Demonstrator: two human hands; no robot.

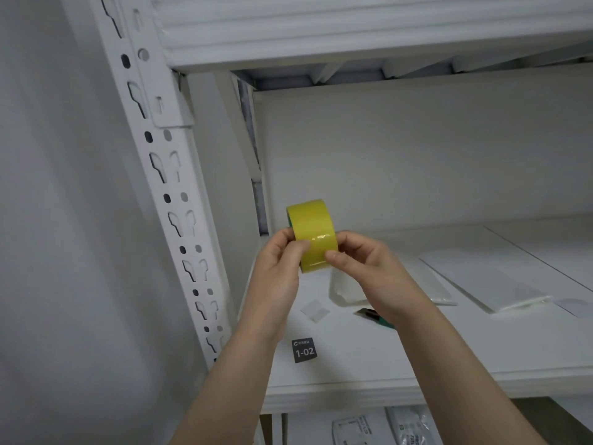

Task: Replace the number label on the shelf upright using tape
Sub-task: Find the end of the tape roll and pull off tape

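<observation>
I see both hands — left hand (pixel 278 252), right hand (pixel 359 255) — gripping the yellow tape roll (pixel 310 234) above the shelf's 1-02 label (pixel 304 350).

Flat white packets (pixel 481 277) lie on the shelf board (pixel 513 342) — printed bags (pixel 407 425) sit below.

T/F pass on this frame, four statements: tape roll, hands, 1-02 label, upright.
1. The left hand and right hand both grip the yellow tape roll. True.
2. The 1-02 label is stuck on the upright. False: it lies flat on the shelf board, by the front edge.
3. The tape roll rests on the shelf board. False: it is held in the air.
4. The upright is white with rows of slots and holes. True.
</observation>
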